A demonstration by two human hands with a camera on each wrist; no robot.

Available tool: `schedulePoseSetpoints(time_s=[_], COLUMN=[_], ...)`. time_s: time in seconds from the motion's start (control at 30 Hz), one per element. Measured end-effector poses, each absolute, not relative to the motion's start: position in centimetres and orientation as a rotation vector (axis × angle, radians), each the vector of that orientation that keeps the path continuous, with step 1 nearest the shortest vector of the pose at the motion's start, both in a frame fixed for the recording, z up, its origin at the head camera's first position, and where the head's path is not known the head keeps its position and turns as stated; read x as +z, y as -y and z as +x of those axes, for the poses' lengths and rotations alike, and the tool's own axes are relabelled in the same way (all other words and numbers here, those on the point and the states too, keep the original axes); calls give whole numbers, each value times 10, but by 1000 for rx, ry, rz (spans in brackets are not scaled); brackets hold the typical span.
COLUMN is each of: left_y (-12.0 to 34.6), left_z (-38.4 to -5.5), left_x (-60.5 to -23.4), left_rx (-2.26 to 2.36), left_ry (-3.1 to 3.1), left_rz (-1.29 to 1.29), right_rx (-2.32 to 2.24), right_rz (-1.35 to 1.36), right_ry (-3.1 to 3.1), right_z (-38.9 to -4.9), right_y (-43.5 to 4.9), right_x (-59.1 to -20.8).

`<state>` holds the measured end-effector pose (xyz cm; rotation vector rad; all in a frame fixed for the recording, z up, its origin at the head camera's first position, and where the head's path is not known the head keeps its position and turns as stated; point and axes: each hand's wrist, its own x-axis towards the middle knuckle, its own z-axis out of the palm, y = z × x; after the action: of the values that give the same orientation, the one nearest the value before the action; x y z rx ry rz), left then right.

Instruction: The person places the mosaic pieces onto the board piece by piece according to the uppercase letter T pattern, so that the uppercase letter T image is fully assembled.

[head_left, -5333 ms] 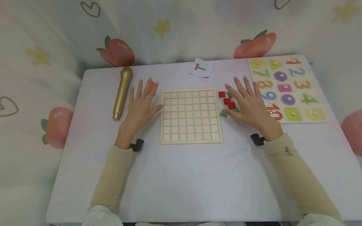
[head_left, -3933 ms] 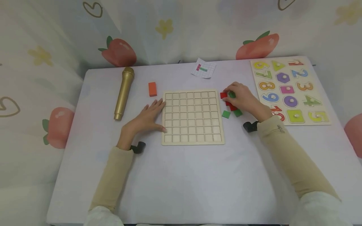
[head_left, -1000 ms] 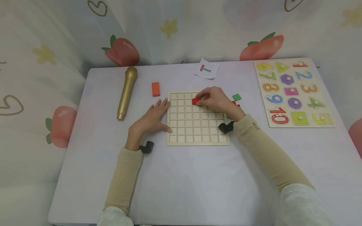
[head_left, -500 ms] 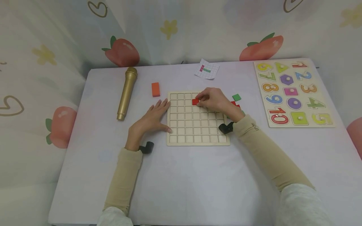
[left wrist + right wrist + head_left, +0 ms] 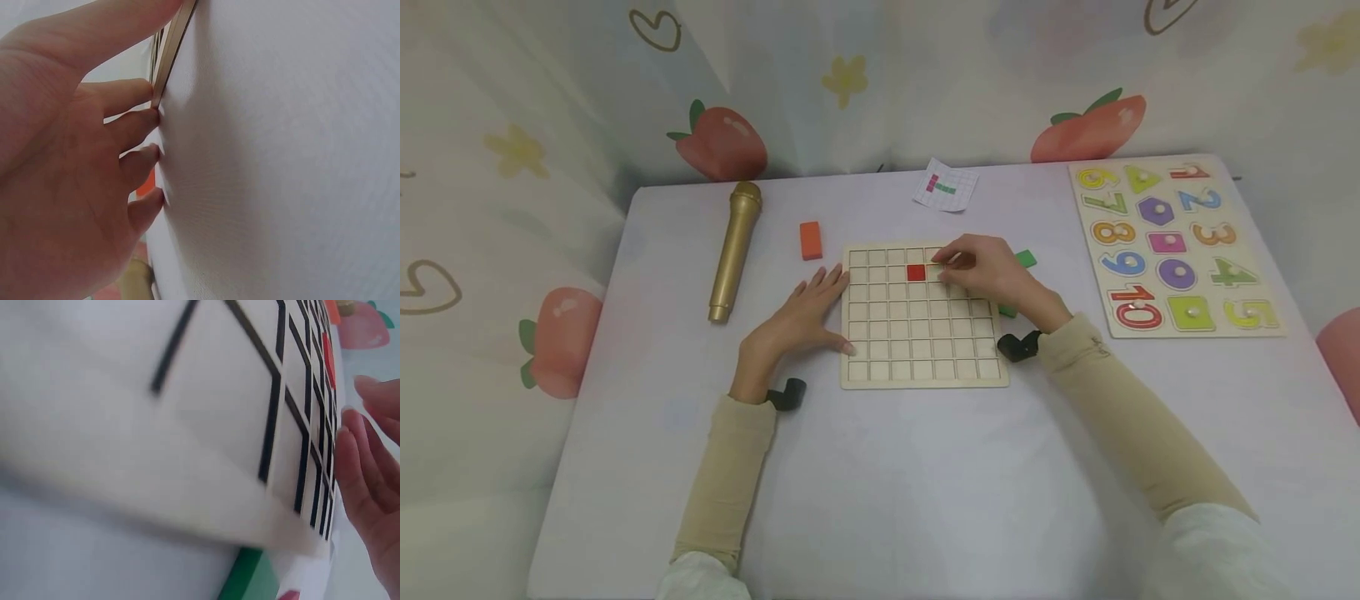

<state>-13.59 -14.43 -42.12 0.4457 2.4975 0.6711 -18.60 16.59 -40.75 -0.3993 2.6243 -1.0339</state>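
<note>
A wooden grid board [image 5: 901, 330] lies mid-table, with a red square tile [image 5: 916, 273] in a cell of its second row from the far edge. My left hand [image 5: 797, 322], fingers spread, rests on the table and touches the board's left edge [image 5: 171, 53] with thumb and fingertips. Just right of the red tile my right hand [image 5: 988, 271] hovers over the board. Its thumb and fingers [image 5: 352, 465] are bent loosely, apart, holding nothing. Beside the board's right side lie green tiles [image 5: 1026, 258], partly hidden by that hand; the other red tiles there are out of sight.
A small paper card [image 5: 946, 186] with a printed coloured grid lies behind the board. An orange block [image 5: 810, 241] and a gold microphone [image 5: 735, 252] are at the back left. A number-and-shape puzzle board [image 5: 1172, 310] occupies the back right.
My right hand came from the tile pile with a red tile, set it in the board's cell and let go, now drawing slightly right. My left hand moved onto the board's left edge.
</note>
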Motion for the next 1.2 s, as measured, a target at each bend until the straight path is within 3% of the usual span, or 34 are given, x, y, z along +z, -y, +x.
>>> schedulePoseSetpoints(time_s=[0.73,1.2], left_y=[146,144], left_z=[-134,-133], left_x=[-423,-423], left_rx=[694,707], left_ry=[-2504,-2501], left_rz=[431,446], right_rx=[-939,-856], right_rz=[-361,-306], right_ry=[-2756,-2811], right_z=[-161,-162], right_y=[-226,-254], right_x=[-397,-408])
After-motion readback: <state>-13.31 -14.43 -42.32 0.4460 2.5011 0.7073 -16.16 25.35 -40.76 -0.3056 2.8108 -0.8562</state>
